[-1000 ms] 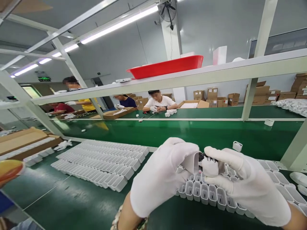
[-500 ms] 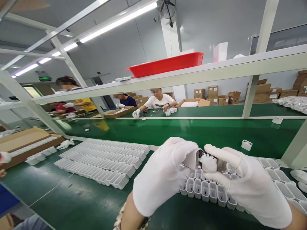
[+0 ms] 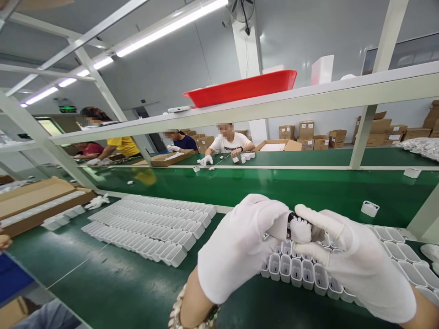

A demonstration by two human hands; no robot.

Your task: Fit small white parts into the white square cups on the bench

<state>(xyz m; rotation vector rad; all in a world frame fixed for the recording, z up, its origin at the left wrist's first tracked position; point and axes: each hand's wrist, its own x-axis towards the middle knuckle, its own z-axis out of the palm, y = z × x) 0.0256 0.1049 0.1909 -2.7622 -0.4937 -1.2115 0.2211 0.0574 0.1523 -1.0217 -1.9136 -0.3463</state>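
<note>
My left hand [image 3: 240,246], in a white glove, is closed around a small white plastic case [image 3: 281,227] with its open end turned right. My right hand [image 3: 356,260], gloved too, pinches a small black part [image 3: 292,224] against the mouth of that case. Gloved fingers hide most of the part, so its full shape and how deep it sits cannot be made out. Beneath both hands stand rows of open white plastic cases [image 3: 297,270], upright on the green table.
A large block of white cases [image 3: 147,224] stands to the left, beside a loose glove [image 3: 98,202] and a carton [image 3: 44,201]. Behind runs a green conveyor belt [image 3: 192,183] carrying a white unit [image 3: 370,209]. Overhead, a shelf [image 3: 219,109] holds a red tray [image 3: 243,89]. Co-workers sit opposite.
Both hands keep their hold, and the black part shows a smaller gap to the white case. On the belt the white units have shifted right. The view has moved slightly.
</note>
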